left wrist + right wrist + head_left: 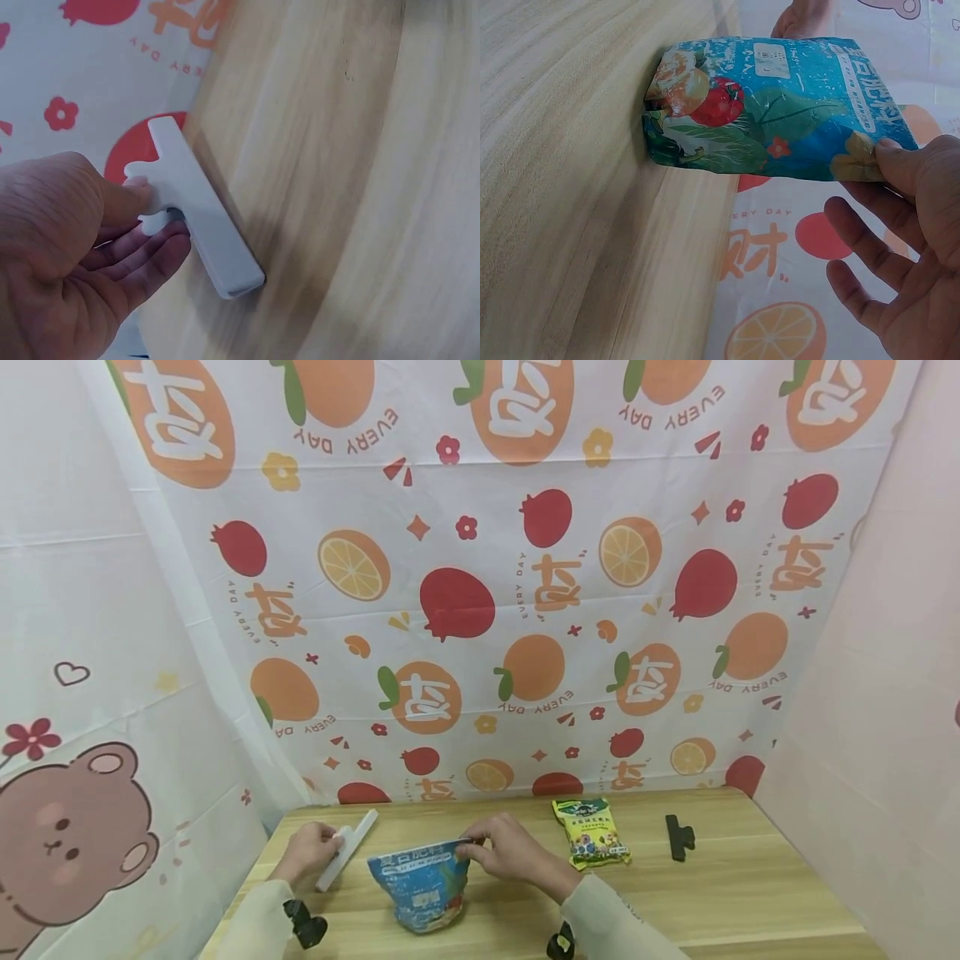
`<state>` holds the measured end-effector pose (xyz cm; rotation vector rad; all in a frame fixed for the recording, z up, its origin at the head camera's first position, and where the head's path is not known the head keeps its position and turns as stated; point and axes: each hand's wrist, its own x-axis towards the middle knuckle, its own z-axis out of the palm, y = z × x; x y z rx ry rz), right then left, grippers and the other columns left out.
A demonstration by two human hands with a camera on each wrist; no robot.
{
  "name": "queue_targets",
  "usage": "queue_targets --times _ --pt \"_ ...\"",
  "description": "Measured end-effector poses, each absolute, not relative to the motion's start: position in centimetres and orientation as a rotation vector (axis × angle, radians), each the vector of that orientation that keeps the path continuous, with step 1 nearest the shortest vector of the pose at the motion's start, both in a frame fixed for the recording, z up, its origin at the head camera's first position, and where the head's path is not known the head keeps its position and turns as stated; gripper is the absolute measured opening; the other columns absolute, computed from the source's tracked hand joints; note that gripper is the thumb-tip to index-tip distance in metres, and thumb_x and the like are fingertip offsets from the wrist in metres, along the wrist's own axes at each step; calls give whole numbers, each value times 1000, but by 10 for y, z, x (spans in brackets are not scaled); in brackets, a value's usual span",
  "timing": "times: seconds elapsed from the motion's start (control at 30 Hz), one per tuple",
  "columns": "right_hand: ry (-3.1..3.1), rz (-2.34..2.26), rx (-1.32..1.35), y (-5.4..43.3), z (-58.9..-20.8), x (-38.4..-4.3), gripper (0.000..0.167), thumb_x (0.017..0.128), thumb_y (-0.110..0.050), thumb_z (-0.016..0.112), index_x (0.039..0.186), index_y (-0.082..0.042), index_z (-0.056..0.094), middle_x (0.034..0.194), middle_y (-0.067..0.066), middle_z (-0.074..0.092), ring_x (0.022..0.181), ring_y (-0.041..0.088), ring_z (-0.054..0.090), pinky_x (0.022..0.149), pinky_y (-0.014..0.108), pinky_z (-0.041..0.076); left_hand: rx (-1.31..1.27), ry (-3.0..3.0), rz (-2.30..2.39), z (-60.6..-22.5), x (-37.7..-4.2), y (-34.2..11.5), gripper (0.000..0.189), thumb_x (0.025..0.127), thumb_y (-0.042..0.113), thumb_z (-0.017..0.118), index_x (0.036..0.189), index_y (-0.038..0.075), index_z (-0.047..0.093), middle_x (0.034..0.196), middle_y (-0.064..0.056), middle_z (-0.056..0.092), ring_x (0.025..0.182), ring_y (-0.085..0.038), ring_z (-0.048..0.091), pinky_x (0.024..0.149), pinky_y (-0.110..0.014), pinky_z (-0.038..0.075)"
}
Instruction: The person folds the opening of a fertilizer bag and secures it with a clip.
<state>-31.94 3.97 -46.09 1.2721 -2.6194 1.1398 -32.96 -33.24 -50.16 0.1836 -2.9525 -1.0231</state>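
Note:
My left hand point(307, 853) pinches the handle of a long white bag-sealing clip point(206, 206) between thumb and fingers. The clip stands slantwise at the left part of the table, its lower end close to the wood. With thumb and forefinger, my right hand point(513, 853) grips the top right corner of a blue printed bag point(426, 892). Vegetables, a tomato among them, are pictured on the bag's face point(780, 112), which stands upright on its base. In the right wrist view the other fingers point(855, 225) of that hand spread away from the bag.
To the right of my right hand lies a yellow-green packet point(592, 833) with flowers printed on it. A black clip point(679, 838) lies farther right on the wooden table point(675, 910). Behind the table hangs a fruit-patterned cloth point(510, 710), with pale cloths at both sides.

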Motion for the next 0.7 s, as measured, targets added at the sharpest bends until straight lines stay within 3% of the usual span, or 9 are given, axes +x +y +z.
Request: queue_targets --times 0.37,0.7 --pt "-2612 1250 1211 39 -466 -319 16 97 -28 69 93 -20 82 89 -12 78 73 -6 59 72 16 51 37 -2826 -1073 -476 -323 -317 29 100 10 58 119 -11 63 106 -21 68 97 -29 64 79 -38 54" --pt "-2618 1328 1110 38 -469 -317 16 94 -31 73 90 -20 83 81 -12 77 66 -3 52 65 17 47 -130 -2747 -1059 -440 -304 -290 23 101 16 63 117 0 66 97 -9 69 82 -13 59 68 -24 49"
